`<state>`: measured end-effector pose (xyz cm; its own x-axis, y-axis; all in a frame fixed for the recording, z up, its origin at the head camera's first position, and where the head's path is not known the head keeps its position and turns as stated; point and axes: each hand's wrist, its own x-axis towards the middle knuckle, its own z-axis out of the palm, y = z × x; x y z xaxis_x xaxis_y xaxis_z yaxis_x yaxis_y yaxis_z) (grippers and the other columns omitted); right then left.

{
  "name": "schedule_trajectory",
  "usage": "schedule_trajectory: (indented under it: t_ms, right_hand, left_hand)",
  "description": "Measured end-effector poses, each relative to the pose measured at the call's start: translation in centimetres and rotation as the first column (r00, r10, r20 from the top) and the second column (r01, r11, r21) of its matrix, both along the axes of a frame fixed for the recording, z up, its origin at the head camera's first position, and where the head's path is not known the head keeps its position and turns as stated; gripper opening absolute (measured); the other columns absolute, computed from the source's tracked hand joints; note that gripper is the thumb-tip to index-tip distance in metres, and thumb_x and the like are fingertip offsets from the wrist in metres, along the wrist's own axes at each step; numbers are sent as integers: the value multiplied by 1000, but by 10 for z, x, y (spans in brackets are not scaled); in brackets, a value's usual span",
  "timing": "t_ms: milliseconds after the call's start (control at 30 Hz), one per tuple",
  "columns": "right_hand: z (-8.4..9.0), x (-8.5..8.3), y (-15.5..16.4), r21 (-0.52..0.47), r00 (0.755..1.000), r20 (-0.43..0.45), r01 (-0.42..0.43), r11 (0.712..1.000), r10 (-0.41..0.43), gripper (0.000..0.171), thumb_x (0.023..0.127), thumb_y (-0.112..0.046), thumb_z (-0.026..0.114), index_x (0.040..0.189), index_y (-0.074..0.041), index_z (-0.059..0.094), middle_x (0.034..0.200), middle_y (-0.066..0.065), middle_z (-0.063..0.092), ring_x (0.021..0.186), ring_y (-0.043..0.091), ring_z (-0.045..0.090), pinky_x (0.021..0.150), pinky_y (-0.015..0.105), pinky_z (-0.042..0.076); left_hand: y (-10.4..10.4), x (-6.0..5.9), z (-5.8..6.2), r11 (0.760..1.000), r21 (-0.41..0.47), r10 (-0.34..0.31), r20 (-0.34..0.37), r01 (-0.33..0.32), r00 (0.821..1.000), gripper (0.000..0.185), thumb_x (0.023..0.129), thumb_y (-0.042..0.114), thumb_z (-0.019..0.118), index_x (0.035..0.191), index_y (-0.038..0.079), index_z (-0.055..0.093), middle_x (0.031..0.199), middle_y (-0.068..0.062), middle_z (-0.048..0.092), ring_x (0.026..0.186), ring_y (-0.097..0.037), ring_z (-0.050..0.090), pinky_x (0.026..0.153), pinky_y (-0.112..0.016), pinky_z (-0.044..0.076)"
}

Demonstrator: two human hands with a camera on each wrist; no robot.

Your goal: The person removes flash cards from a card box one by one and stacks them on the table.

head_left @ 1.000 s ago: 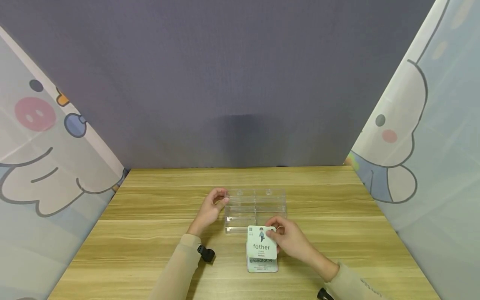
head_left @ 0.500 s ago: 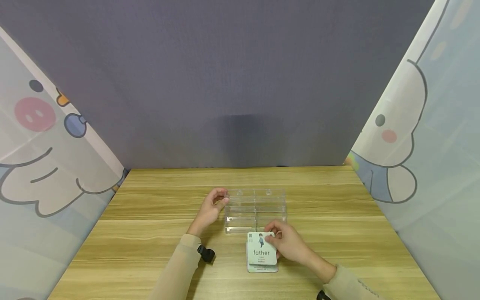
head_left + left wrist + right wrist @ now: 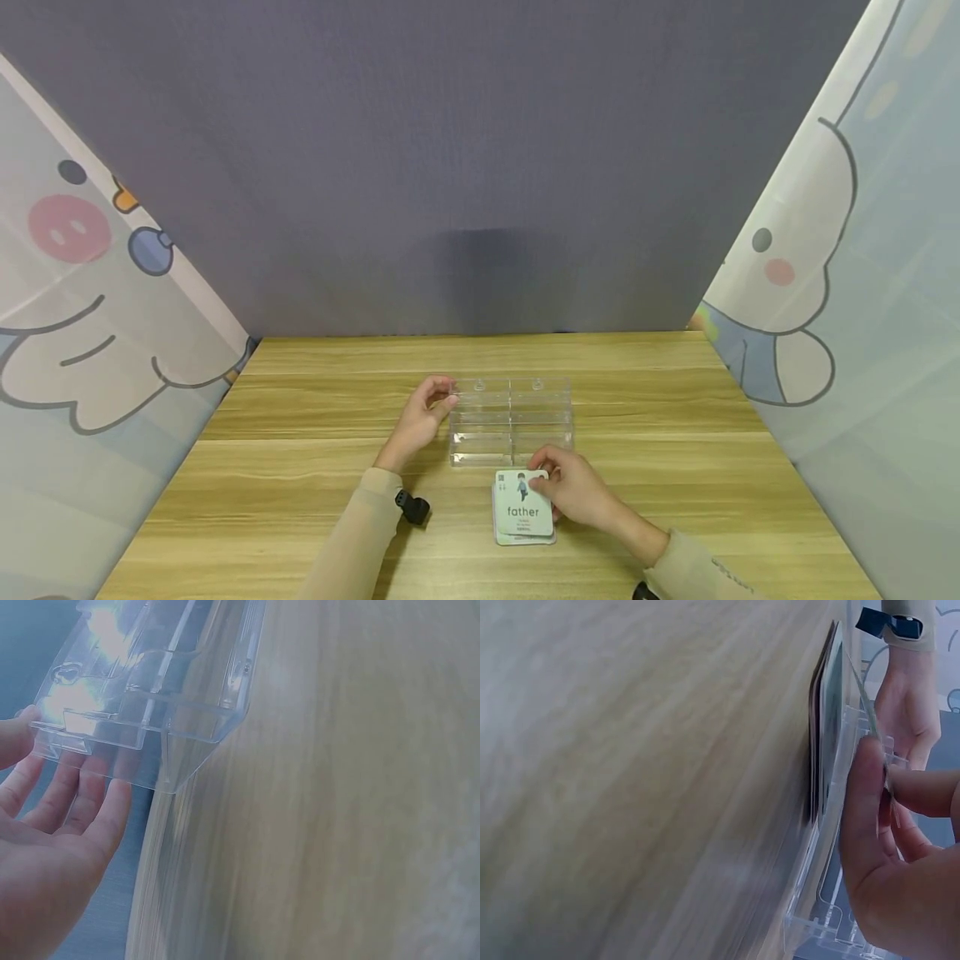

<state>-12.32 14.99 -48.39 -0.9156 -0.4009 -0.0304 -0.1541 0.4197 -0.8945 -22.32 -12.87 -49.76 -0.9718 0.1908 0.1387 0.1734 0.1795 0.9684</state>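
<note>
Card (image 3: 522,506) printed with "father" and a small figure is sitting at the near middle of the wooden table (image 3: 300,467), on top of a short stack (image 3: 525,533) of similar cards. The right hand (image 3: 573,492) is pinching its upper right corner, thumb and fingertips closed on the edge; in the right wrist view the fingers (image 3: 870,787) are pressing together on the thin card edge. Gripping by a corner seems to be a way of keeping the print uncovered and the card free of the ones beneath. The card is lying nearly flat, its far edge perhaps slightly raised, though that is hard to tell. Its long axis is running away from the person, the word reading upright toward them, the top edge pointing at a clear plastic rack (image 3: 512,421) just beyond.

The rack is lying with its slots stepping away across the table. The left hand (image 3: 422,421) is resting at the rack's left end, fingers loosely spread and lightly curved against the plastic; in the left wrist view the fingers (image 3: 90,802) are lying straight under its edge, apparently steadying it. A grey backdrop and cartoon curtains are closing in the scene.
</note>
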Motion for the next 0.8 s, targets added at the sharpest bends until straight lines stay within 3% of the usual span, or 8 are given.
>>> schedule_trajectory:
  t_ms: [200,300,533,800]
  right_hand:
    - [-2,0,-3,135,994,-107,36,990,-21,15,90,-1,74,102,-3,65,85,-1,60,63,9,50,54,22,48]
    - [-2,1,-6,221,987,-156,74,972,-40,15,88,-3,76,100,-6,67,89,-2,61,70,10,50,62,24,45]
    - [-2,3,-13,384,964,-266,124,915,-19,17,85,-7,80,98,-7,69,95,0,64,84,13,59,75,35,54]
    - [-4,5,-16,471,946,-322,135,872,28,15,84,-10,80,94,-7,71,90,-3,60,80,11,56,68,31,54]
  left_hand:
    - [-4,-3,-4,1000,2,-31,15,31,999,36,104,10,59,135,-6,50,140,-25,52,122,-29,52,104,-43,46]
    - [-4,-3,-4,999,5,-33,13,33,999,36,104,10,59,135,-6,50,140,-26,52,122,-29,52,104,-45,45]
    - [-4,-2,-4,999,0,-33,17,33,999,37,104,11,59,135,-6,50,140,-25,52,123,-29,52,104,-43,46]
    - [-4,-2,-4,1000,-2,-26,14,26,1000,37,103,10,60,135,-6,50,139,-25,53,122,-28,53,101,-37,48]
